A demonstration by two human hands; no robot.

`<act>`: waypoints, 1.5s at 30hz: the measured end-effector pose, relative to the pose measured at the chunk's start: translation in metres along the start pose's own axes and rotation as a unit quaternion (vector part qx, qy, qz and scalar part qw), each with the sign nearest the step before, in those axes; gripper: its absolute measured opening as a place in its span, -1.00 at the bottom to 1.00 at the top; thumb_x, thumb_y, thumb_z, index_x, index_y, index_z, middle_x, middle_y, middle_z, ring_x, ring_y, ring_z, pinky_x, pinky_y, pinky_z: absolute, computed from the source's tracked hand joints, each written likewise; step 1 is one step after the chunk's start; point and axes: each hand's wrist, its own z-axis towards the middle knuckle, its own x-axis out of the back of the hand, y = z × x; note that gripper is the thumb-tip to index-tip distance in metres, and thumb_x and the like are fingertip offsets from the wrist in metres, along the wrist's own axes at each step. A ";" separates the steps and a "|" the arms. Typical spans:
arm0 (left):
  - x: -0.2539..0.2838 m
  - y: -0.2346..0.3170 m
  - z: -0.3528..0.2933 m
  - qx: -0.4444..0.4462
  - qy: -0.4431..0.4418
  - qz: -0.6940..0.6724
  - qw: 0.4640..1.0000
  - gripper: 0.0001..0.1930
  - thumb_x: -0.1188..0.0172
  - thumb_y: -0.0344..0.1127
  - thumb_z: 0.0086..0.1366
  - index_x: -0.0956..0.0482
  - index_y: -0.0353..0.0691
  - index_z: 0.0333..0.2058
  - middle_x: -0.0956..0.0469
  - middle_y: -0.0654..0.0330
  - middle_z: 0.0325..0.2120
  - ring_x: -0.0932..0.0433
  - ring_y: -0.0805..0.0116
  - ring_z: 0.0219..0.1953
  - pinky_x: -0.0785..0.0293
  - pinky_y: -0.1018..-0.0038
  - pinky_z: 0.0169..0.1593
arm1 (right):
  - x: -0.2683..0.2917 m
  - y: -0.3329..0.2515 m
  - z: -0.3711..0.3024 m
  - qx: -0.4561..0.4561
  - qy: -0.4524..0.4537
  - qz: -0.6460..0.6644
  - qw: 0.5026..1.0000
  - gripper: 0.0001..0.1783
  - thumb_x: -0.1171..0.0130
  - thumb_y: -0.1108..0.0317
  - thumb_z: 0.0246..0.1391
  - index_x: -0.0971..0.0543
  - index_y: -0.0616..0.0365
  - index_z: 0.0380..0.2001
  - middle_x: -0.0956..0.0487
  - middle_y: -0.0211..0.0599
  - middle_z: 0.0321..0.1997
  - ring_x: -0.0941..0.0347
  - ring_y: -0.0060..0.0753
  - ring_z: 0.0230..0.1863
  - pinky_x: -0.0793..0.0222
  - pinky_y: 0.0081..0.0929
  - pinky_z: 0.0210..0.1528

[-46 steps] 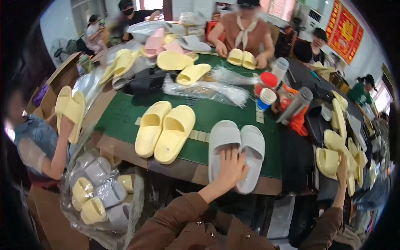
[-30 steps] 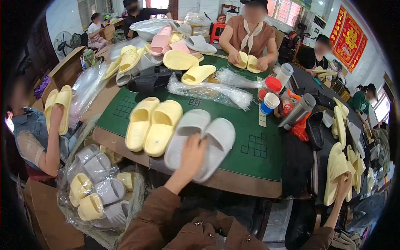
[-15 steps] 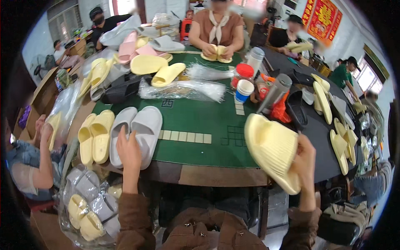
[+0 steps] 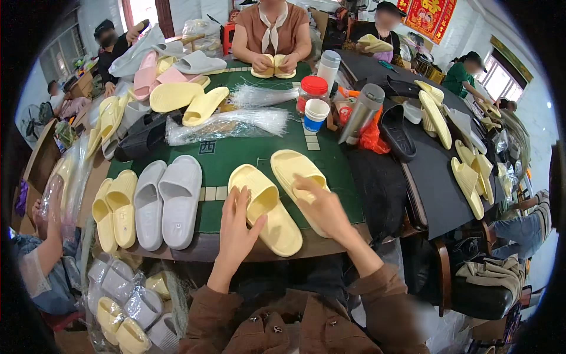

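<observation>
Two yellow slippers lie side by side on the green mat before me, their toes away from me. My left hand [image 4: 239, 227] rests along the side of the left yellow slipper [image 4: 277, 227], its fingers stretched out and apart. On the right yellow slipper [image 4: 293, 164], my right hand [image 4: 324, 206] is bent over the strap and gripping it; part of the slipper is hidden beneath. To the left stand a pair of grey slippers [image 4: 178, 200] and a smaller pair of yellow slippers [image 4: 122, 206], both touching neither hand.
Across the mat [image 4: 236, 154] lie clear plastic strips [image 4: 230, 125] and piled slippers. A white-and-blue cup [image 4: 315, 115], a red-lidded jar [image 4: 312, 88] and a steel flask [image 4: 362, 112] stand beyond. Bagged slippers [image 4: 127, 295] sit below left. A person [image 4: 271, 35] works opposite.
The yellow slippers from my right hand now lie on the mat in front of me. My left hand has left the grey slippers and moved right. The view has turned rightward.
</observation>
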 end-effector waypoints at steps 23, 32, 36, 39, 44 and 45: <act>-0.028 -0.035 0.021 0.002 0.074 -0.074 0.995 -0.46 0.16 -0.66 0.21 -0.23 -0.30 0.21 -0.17 -0.07 0.25 -0.12 -0.01 0.31 -0.09 0.24 0.32 | 0.011 0.044 0.000 -0.141 -0.043 0.046 0.988 -0.45 -0.13 0.48 -0.01 -0.38 0.22 0.13 -0.51 -0.28 -0.47 -0.40 -0.51 -0.49 -0.35 -0.52 -0.38; -0.030 -0.033 0.021 -0.001 0.087 -0.102 0.991 -0.47 0.11 -0.62 0.19 -0.28 -0.29 0.19 -0.18 -0.04 0.25 -0.12 0.02 0.32 -0.07 0.26 0.32 | 0.053 0.007 0.080 -0.057 0.108 0.097 0.988 -0.76 0.03 0.56 0.12 -0.48 0.30 -0.13 -0.59 -0.25 -0.30 -0.54 -0.54 -0.26 -0.42 -0.58 -0.20; -0.029 -0.035 0.021 0.003 0.084 -0.098 0.992 -0.46 0.10 -0.62 0.18 -0.28 -0.28 0.19 -0.18 -0.03 0.26 -0.12 0.02 0.32 -0.07 0.26 0.32 | 0.060 -0.047 0.133 0.051 0.093 0.121 0.987 -0.75 0.07 0.61 0.15 -0.47 0.31 -0.10 -0.60 -0.18 -0.21 -0.56 -0.50 -0.19 -0.43 -0.57 -0.10; -0.026 -0.036 0.020 0.007 0.084 -0.098 0.992 -0.45 0.09 -0.62 0.18 -0.29 -0.27 0.19 -0.18 -0.02 0.26 -0.13 0.03 0.32 -0.08 0.26 0.32 | 0.062 -0.106 0.160 0.268 0.113 0.199 0.936 -0.75 0.10 0.66 0.15 -0.47 0.33 -0.12 -0.60 -0.17 -0.20 -0.57 -0.48 -0.19 -0.45 -0.58 -0.11; -0.031 -0.036 0.018 0.007 0.086 -0.101 0.991 -0.44 0.08 -0.63 0.16 -0.29 -0.26 0.19 -0.19 -0.02 0.25 -0.14 0.02 0.31 -0.08 0.26 0.32 | 0.063 -0.147 0.159 0.360 0.119 0.361 0.852 -0.76 0.08 0.62 0.21 -0.41 0.35 -0.06 -0.57 -0.18 -0.11 -0.55 -0.42 -0.07 -0.43 -0.58 -0.01; -0.030 -0.035 0.018 0.006 0.087 -0.100 0.991 -0.44 0.08 -0.63 0.16 -0.29 -0.26 0.19 -0.19 -0.03 0.25 -0.15 0.02 0.31 -0.08 0.26 0.32 | 0.059 -0.139 0.152 0.319 0.128 0.380 0.859 -0.76 0.09 0.60 0.23 -0.39 0.35 -0.04 -0.56 -0.18 -0.08 -0.54 -0.41 -0.04 -0.42 -0.58 0.03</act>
